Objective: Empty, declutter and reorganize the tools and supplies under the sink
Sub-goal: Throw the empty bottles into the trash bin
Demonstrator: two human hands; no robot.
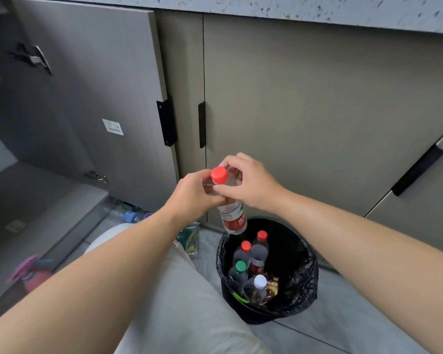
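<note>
Two hands hold a bottle [232, 218] over a bin [302, 277].
Left hand [189, 194] grips its neck; right hand [251, 182] pinches near the cap [219, 175] (red). Bottles [251, 259] fill the bin.

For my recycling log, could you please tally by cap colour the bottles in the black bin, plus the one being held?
Red cap: 3, the third on the held bottle
Green cap: 1
White cap: 1
Total: 5
</note>
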